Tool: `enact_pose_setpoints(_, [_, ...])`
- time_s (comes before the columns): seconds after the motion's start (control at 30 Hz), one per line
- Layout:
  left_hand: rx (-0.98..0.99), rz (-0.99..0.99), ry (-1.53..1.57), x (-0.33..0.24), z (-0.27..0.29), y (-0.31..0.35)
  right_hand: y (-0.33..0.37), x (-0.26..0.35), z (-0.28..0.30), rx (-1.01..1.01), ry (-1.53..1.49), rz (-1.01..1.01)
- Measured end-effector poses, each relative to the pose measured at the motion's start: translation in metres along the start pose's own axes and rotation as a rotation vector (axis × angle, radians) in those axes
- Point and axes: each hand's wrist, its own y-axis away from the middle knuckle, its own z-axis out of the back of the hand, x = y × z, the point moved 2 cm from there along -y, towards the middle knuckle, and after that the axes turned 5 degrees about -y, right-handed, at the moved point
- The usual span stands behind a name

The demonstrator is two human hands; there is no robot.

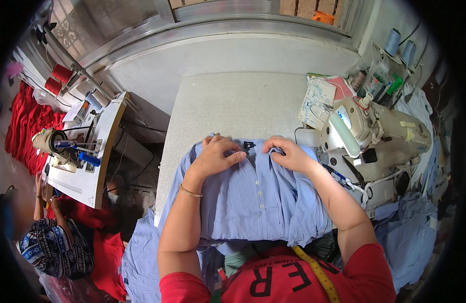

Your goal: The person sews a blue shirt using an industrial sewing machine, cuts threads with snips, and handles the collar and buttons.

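A light blue buttoned shirt (233,202) is spread over the near part of the table, its collar end away from me and its lower part hanging over the front edge. My left hand (217,155) lies on the shirt's left shoulder beside the neck opening, fingers loosely stretched and thumb pointing right. My right hand (288,154) pinches the fabric at the right side of the collar, with the fingertips curled in. Between the hands a dark label (249,145) shows inside the neck. Several small pale buttons (259,193) run down the front placket.
To my right stands a sewing machine (364,131), with a notebook (318,98) behind it and thread cones (393,42) above. More blue garments (407,237) hang at the right. At left, a co-worker (56,242) sits by another sewing table (94,177) with red fabric. A tape measure (318,275) hangs round my neck.
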Motion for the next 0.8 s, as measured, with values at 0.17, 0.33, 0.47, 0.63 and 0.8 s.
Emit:
enact_pose_setpoints(0.17, [0.012, -0.032, -0.053, -0.003, -0.005, 0.0, -0.008, -0.001, -0.001, 0.017, -0.028, -0.223])
enact_pose_setpoints(0.33, [0.042, 0.007, 0.143, -0.005, -0.004, -0.005, -0.014, -0.009, -0.012, -0.097, -0.033, -0.18])
enact_pose_setpoints(0.47, [-0.023, 0.074, 0.413, 0.0, -0.014, -0.008, -0.018, -0.011, -0.018, -0.104, -0.075, -0.19])
enact_pose_setpoints(0.63, [-0.001, 0.065, 0.408, 0.005, -0.02, -0.008, -0.021, -0.011, -0.018, -0.072, 0.025, -0.229])
enact_pose_setpoints(0.8, [-0.022, 0.063, 0.339, 0.002, -0.021, -0.01, -0.024, -0.013, -0.022, -0.129, 0.115, -0.24])
